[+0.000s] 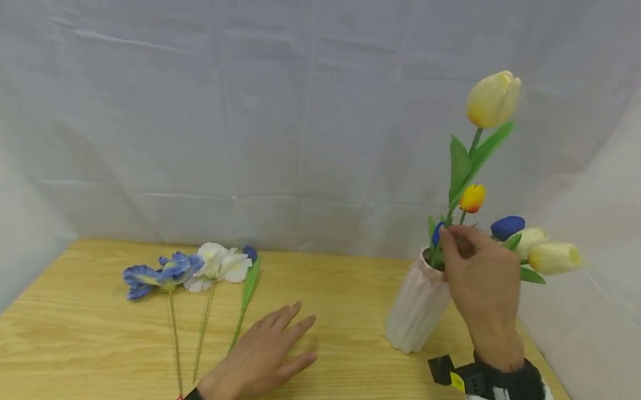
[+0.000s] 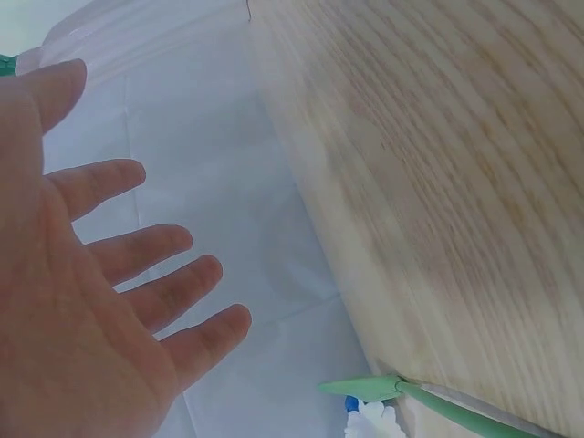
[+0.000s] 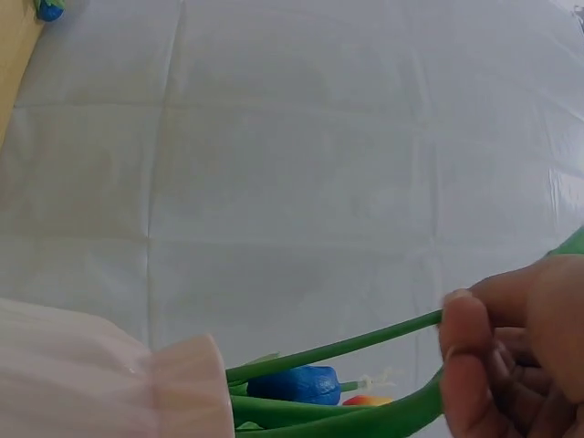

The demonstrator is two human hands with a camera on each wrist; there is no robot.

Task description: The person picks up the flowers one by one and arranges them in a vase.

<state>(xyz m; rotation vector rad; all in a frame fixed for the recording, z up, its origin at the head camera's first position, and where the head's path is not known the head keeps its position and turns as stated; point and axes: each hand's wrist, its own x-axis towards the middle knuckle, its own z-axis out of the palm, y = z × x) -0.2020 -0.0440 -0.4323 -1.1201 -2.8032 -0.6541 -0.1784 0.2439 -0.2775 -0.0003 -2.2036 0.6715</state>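
Note:
Above the mouth of a pale pink ribbed vase (image 1: 418, 305), my right hand (image 1: 486, 283) pinches the green stem (image 3: 365, 341) of a tall cream tulip (image 1: 492, 99). That stem's lower end goes into the vase opening in the right wrist view. Around it in the vase stand an orange-yellow tulip (image 1: 472, 198), blue tulips (image 1: 507, 227) and more cream tulips (image 1: 554, 258) leaning right. My left hand (image 1: 265, 355) is over the table with fingers spread and nothing held. Nearest to it lies a blue tulip with a green stem (image 1: 245, 296).
On the wooden table (image 1: 344, 318), a blue-violet flower (image 1: 165, 273) and a white flower (image 1: 221, 266) lie at the left with their stems toward the front. White sheeting (image 1: 306, 108) rises behind the table and along both sides.

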